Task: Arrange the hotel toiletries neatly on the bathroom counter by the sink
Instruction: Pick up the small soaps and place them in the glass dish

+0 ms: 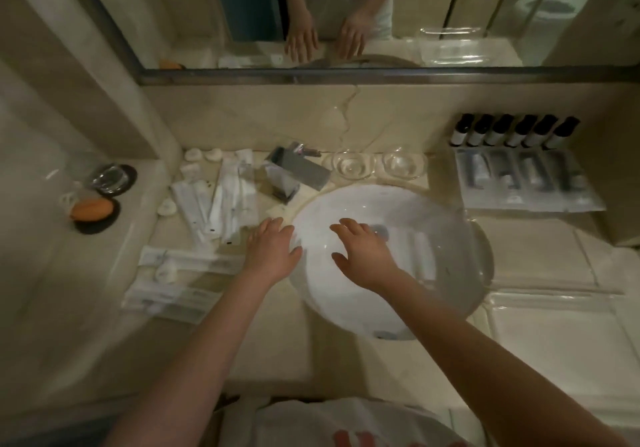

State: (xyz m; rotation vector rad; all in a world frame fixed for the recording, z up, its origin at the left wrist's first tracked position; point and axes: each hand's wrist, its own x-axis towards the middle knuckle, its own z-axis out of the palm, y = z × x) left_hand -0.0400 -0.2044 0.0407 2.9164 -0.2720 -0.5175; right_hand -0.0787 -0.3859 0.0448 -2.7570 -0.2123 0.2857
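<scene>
White wrapped toiletry packets (221, 200) lie scattered on the beige counter left of the white sink (446, 218). More long packets (187, 259) lie nearer the front left, with small round white items among them. My left hand (272, 251) hovers at the sink's left rim beside the packets, fingers apart, holding nothing. My right hand (363, 254) is spread over the basin, also empty. A row of several dark small bottles (512, 131) stands at the back right, above flat clear-wrapped kits (523, 183).
A grey square faucet (294, 173) stands behind the sink. Two clear glass dishes (377, 166) sit by the wall. At far left are a glass on a dark coaster (110, 180) and an orange soap (91, 209). A clear tray (554, 311) lies at right. The mirror hangs above.
</scene>
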